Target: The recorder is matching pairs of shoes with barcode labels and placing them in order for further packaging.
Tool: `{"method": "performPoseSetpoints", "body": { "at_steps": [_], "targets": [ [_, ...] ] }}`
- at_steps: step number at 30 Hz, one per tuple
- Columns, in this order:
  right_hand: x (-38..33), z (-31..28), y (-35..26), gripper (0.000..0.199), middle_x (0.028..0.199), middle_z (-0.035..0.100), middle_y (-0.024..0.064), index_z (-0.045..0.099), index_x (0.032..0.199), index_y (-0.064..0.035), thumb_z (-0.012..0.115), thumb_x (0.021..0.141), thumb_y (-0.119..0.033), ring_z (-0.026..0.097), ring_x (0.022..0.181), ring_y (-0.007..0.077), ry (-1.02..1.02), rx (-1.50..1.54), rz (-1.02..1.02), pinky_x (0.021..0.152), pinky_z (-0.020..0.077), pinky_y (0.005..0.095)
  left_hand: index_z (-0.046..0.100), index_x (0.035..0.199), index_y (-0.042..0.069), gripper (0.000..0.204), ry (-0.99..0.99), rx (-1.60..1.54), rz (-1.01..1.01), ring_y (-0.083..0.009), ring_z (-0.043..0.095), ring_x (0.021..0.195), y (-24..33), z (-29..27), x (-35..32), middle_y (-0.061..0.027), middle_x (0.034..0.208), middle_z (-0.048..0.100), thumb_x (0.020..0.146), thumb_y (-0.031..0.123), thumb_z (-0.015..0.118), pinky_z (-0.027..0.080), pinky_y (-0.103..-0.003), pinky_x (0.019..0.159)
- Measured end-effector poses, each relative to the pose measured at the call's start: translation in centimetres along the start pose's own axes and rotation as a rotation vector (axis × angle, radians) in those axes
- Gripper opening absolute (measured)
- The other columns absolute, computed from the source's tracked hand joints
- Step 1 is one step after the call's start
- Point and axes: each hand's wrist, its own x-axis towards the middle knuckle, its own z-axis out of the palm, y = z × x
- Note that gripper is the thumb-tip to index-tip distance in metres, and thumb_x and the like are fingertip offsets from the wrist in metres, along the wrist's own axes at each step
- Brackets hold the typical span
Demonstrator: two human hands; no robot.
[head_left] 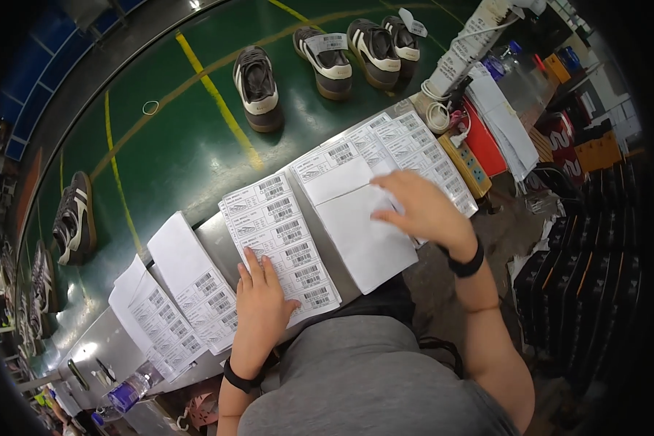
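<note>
Edging bare grey-metal counter (214, 240), barcoded white sheets (289, 251) lie under left hand (261, 307), blank white paper (374, 251) under right hand (423, 207), both grips apart.

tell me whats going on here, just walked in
A person is handling paper sheets bare-handed. The left hand rests on a stack of barcode label sheets. The right hand is open over a partly blank white stack; whether it touches the paper is hard to tell. More label sheets lie to either side. Beyond them, dark shoes with white stripes stand on a green surface.
</note>
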Motion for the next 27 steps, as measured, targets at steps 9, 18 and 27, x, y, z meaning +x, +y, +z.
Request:
{"method": "performPoseSetpoints", "body": {
  "at_steps": [9,18,27],
  "targets": [
    [-5.6,5.6,-4.0,0.058,0.117,0.059,0.0294,0.061,0.112,0.0029,0.080,0.073,-0.035,0.056,0.114,0.0405,-0.069,-0.280,0.054,0.092,0.0481,0.0446,0.040,0.136,-0.015,0.097,-0.089,0.040,-0.083,-0.0538,0.050,0.122,0.7,-0.2,0.8,-0.0420,0.146,0.027,0.063,0.028,0.088,0.045,-0.049,0.100],
    [1.2,5.4,-4.4,0.041,0.095,0.068,0.0217,0.061,0.093,0.0022,0.082,0.069,-0.024,0.063,0.102,0.0332,-0.225,-0.161,0.102,0.072,0.0530,0.0397,0.043,0.132,-0.017,0.095,-0.118,0.137,-0.073,-0.0490,0.057,0.112,0.9,-0.7,1.3,-0.0450,0.139,0.035,0.060,0.027,0.089,0.048,-0.045,0.092],
    [3.5,6.1,-3.7,0.081,0.144,0.036,0.0373,0.039,0.145,0.0015,0.076,0.075,-0.018,0.040,0.130,0.0554,-0.350,-0.338,0.017,0.088,0.0533,0.0451,0.046,0.138,-0.005,0.087,-0.361,-0.213,0.164,-0.0458,0.057,0.117,-1.7,-6.5,-0.8,-0.0358,0.146,0.035,0.069,0.031,0.085,0.048,-0.043,0.096]
  ]
}}
